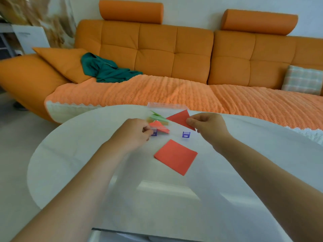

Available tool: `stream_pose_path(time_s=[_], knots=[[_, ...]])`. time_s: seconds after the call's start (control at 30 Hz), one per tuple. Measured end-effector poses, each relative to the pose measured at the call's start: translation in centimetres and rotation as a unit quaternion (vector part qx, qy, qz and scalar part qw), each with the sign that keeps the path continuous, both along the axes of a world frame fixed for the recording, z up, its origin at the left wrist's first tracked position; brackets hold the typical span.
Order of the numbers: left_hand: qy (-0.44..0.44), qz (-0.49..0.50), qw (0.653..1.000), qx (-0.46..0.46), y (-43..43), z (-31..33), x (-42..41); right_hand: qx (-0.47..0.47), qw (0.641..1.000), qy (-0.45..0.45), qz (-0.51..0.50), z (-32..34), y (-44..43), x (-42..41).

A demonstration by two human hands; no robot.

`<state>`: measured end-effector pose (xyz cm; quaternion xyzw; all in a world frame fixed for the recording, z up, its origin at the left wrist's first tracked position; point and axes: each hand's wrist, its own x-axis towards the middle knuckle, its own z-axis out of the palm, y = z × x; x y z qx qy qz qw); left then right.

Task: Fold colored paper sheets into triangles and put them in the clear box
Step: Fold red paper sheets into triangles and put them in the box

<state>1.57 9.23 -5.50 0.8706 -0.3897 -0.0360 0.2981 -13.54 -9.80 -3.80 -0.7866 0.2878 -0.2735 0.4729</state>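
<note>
We are pinching a red folded paper triangle (180,118) in our right hand (208,124) over the clear plastic box (167,105), gripping its front edge with our left hand (134,133); a red square paper sheet (175,156) is lying nearer us.

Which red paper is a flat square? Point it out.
The red square lying alone on the table, nearest the camera. The other two are triangles: one pinched by the right hand, one in the box by the left hand.

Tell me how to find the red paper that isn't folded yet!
Look at the round white table in front of the orange sofa. Near its middle, on the person's side of the clear box, lies a red sheet. It is a flat square, alone; the other red pieces are triangles.
</note>
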Motion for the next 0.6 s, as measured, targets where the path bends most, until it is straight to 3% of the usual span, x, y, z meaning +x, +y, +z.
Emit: stream_pose_path(time_s=[0.17,0.3,0.6], knots=[[-0.040,0.042,0.997,-0.055,-0.8,-1.4,2.1,-0.042,0.997,0.057,0.030,-0.1,-0.9,7.0],[-0.024,0.023,0.999,-0.032,-0.8,-2.4,2.9,-0.062,0.986,0.138,0.070,-1.1,-1.2,10.5],[0.004,-0.021,0.999,0.024,-1.1,-3.8,3.0,-0.123,0.960,0.223,0.114,-2.3,-0.8,12.0]])
